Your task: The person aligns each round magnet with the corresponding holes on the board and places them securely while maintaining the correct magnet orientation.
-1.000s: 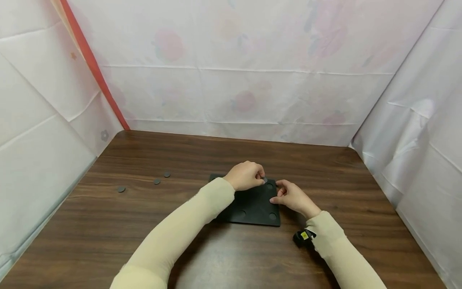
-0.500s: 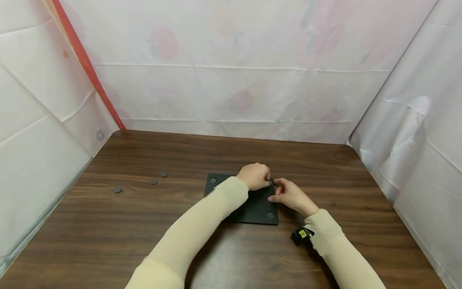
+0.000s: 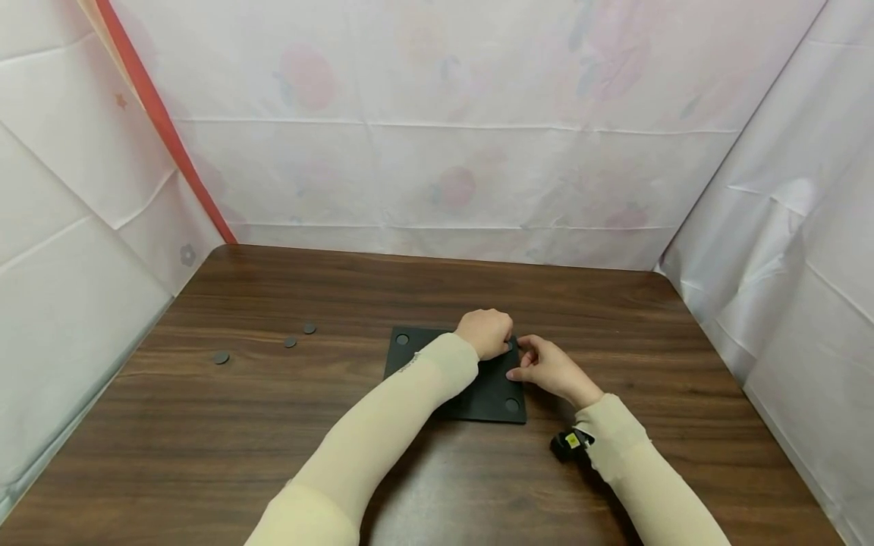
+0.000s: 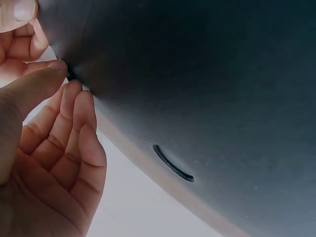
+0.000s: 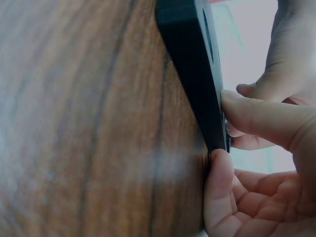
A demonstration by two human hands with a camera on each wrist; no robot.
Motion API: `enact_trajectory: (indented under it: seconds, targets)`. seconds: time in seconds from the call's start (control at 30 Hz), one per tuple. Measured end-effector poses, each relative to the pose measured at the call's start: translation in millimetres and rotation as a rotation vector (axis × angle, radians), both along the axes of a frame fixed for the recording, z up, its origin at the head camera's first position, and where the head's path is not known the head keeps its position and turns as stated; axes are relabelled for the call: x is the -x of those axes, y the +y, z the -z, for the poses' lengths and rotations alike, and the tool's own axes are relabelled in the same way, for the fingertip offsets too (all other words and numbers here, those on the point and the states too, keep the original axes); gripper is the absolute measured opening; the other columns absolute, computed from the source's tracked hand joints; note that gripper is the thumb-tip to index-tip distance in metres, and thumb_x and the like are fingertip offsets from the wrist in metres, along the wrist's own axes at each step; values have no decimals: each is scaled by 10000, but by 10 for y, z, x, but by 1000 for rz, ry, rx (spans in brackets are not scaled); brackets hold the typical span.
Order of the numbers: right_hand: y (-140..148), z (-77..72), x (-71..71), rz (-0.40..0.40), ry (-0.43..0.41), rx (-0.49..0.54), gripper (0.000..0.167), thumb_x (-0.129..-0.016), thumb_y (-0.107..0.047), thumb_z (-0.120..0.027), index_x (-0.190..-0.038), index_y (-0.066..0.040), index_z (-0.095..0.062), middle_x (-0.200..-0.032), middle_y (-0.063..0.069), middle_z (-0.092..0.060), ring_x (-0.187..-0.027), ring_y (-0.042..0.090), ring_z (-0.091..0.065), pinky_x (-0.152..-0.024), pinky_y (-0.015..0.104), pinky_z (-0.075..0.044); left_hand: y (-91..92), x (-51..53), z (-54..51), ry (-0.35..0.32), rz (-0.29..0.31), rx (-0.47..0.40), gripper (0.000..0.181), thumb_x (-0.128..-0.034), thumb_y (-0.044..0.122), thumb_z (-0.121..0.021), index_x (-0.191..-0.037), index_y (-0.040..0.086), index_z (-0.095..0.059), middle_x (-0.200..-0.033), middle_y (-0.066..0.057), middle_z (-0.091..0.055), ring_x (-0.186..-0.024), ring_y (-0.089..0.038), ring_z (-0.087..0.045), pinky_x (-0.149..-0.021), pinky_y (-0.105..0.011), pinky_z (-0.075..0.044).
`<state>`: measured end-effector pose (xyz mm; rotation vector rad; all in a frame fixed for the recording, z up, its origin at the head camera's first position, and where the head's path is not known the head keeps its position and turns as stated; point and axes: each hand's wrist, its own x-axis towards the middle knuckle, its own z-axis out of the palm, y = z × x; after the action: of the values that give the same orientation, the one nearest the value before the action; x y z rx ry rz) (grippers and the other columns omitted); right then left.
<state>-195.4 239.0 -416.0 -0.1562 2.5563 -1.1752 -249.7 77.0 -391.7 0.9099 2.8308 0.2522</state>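
Left hand (image 3: 485, 334) and right hand (image 3: 546, 371) close together at the far right corner of a black board (image 3: 481, 398): left thumb and fingertips clamped on a small dark piece (image 4: 71, 75), mostly hidden between them; right thumb on the board's top face, forefinger against its edge. Near the middle of the table (image 3: 205, 455), that board, with round recesses (image 3: 511, 405) at its far left and near right corners. Across its near left part, in the way, the left sleeve (image 3: 378, 436). At the cuff of the right sleeve (image 3: 645, 474), a yellow-labelled black device (image 3: 565, 445). Off to the left, well apart from the board, three grey discs (image 3: 290, 343).

Dark wood grain, rounded far corners. All around, creased pale cloths: left cloth (image 3: 61, 318), right cloth (image 3: 778, 318), back cloth (image 3: 423, 91) with faint pink print, plus a slanting red strip (image 3: 161, 125).

Broad stretch of wood between discs and board; narrower strip between board and far edge; wide margin towards the right edge.
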Motion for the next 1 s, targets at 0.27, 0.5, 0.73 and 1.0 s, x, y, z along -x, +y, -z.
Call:
enact_trajectory:
  seconds: [0.27,0.5,0.73,1.0]
  targets:
    - [4,4,-2,1,0,-4,699,-861,-174,-755,-1419,47,-398,-890,91,-548,-706,188,-484,-618,310,-408,-5,-8,11,-45,-17,-22,126,-927,290,-690,-833,206,-688,-793,67,-646,-637,-90,-549,-581,-253,-435]
    - [9,30,6,-4,10,-20,682,-864,-161,-748,-1414,49,-404,-878,85,-559,-692,180,-483,-600,304,-404,-29,-19,19,-46,-8,-42,265,-933,268,-684,-690,185,-615,-628,47,-506,-557,-100,-459,-519,-241,-354]
    - [5,31,13,-6,9,-21,681,-865,-167,-749,-1415,45,-406,-880,88,-556,-694,185,-483,-608,311,-406,-52,-30,20,-56,-11,-56,314,-938,278,-676,-660,190,-559,-600,53,-442,-543,-101,-441,-515,-234,-342]
    - [19,24,14,-13,11,-23,686,-868,-180,-747,-1418,44,-402,-882,92,-557,-695,189,-485,-610,317,-407,-67,-44,11,-55,-2,-45,156,-946,294,-663,-828,191,-663,-753,48,-602,-622,-116,-519,-569,-257,-405]
